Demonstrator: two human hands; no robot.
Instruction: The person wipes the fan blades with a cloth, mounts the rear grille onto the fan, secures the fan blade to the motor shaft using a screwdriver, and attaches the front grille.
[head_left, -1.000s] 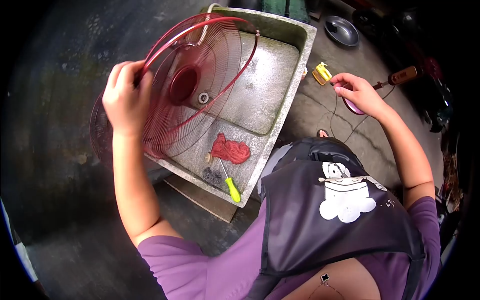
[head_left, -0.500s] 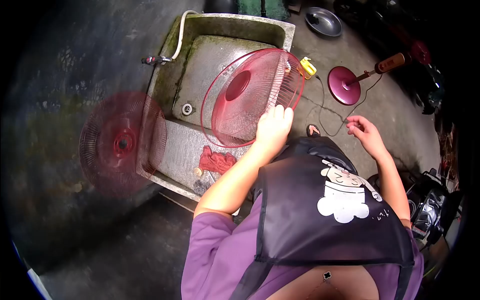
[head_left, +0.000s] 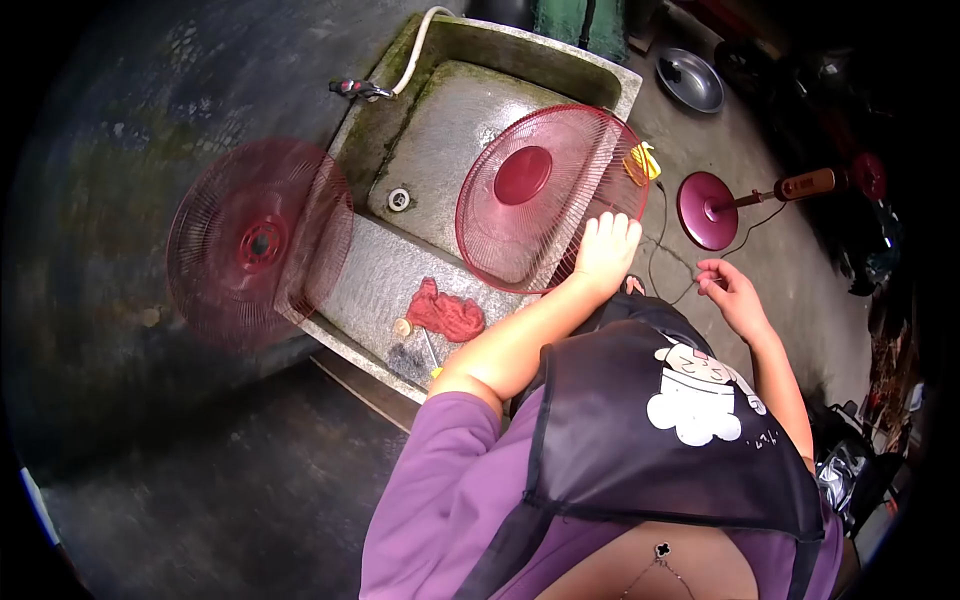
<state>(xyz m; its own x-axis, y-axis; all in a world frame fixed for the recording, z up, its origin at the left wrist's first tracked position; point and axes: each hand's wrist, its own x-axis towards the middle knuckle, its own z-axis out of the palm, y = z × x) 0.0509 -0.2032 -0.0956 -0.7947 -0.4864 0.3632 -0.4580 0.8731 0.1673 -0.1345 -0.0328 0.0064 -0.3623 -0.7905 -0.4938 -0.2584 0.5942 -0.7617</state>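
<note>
My left hand (head_left: 607, 254) is wrapped over the lower right rim of a red fan grille (head_left: 575, 185) with a solid round centre. That grille stands tilted over the near right edge of the stone sink (head_left: 440, 110). My right hand (head_left: 736, 296) hangs in the air to the right, its fingers loosely bent and apart from the thumb, with no object seen in it. A second red fan grille (head_left: 215, 240), with a ringed hole at its middle, leans on the sink's left side. On the sink's ledge lie a red cloth (head_left: 447, 310) and a brush-like tool (head_left: 404, 327).
A fan stand with a round red base (head_left: 708, 211) lies on the floor at right, its cable running nearby. Behind the grille is a yellow bottle (head_left: 645, 160). A metal basin (head_left: 690, 80) sits farther back. A white hose (head_left: 412, 50) hangs over the sink's corner.
The held grille has shifted right and turned more face-on, with my left hand still at its rim. My right hand's fingers have drawn slightly inward. The whole view has also shifted.
</note>
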